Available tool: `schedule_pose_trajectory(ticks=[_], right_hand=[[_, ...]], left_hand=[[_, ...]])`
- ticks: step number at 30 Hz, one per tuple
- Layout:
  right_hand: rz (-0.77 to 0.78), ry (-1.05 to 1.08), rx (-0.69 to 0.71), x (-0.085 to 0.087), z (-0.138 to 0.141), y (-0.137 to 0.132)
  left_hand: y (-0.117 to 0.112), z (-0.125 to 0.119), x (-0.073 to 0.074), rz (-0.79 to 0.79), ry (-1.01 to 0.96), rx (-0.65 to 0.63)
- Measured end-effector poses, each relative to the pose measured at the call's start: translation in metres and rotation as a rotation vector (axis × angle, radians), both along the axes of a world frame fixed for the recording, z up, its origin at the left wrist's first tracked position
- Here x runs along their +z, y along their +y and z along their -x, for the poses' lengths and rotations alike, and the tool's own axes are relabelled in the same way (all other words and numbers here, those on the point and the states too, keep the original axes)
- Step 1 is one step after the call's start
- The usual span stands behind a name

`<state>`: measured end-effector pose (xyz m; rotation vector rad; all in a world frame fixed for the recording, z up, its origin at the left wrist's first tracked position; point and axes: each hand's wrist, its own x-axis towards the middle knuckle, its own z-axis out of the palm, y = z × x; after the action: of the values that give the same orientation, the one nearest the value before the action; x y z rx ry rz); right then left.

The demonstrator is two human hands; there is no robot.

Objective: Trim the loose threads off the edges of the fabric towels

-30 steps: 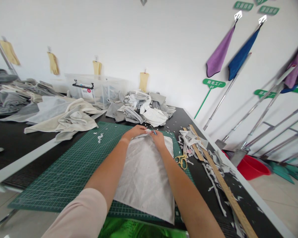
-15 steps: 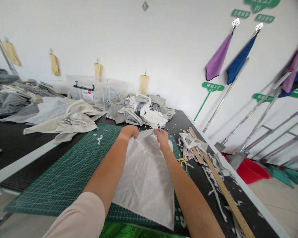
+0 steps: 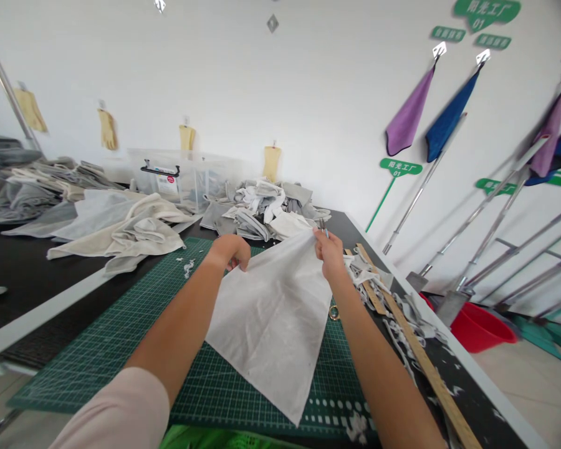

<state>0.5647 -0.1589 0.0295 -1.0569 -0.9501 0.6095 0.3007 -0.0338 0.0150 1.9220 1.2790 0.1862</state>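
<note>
A light grey-white cloth [image 3: 271, 312] hangs stretched between my hands above the green cutting mat [image 3: 126, 330]. My left hand [image 3: 232, 252] is closed on the cloth's upper left edge. The upper right corner is pinched in my right hand [image 3: 330, 251]. A small two-pointed metal tool [image 3: 323, 227], possibly thread snips, juts up from that same hand; most of it is hidden by the fingers. Gold-handled scissors [image 3: 334, 312] lie to the right, partly covered by my right forearm.
Crumpled grey and white cloths [image 3: 266, 209] are heaped behind the mat. More cloths [image 3: 116, 224] lie at left, near a clear plastic box [image 3: 187, 181]. Wooden rulers [image 3: 421, 349] and fabric scraps [image 3: 402, 305] line the right edge. A red basin [image 3: 481, 327] stands on the floor.
My hands have moved apart, the left one leftward and nearer, the right one rightward and slightly up. The cloth's top edge is now spread wider, and its lower corner has swung left.
</note>
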Motion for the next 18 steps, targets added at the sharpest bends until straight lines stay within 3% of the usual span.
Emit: schedule_pose_trajectory(ticks=[3,9,13,18], right_hand=[[-0.013,-0.037,-0.013,0.017,-0.008,-0.016],[-0.047,-0.092,-0.094,0.057,-0.020,-0.055],[-0.099,-0.164,-0.093,0.080,-0.025,-0.079],[-0.166,-0.179,-0.172,0.097,-0.034,-0.097]], left_hand=[[-0.016,0.004,0.002,0.278,0.292,-0.179],[-0.031,0.023,0.010,0.372,0.256,-0.323],[-0.031,0.044,0.019,0.313,0.283,-0.280],[-0.031,0.067,0.047,0.042,0.196,-0.090]])
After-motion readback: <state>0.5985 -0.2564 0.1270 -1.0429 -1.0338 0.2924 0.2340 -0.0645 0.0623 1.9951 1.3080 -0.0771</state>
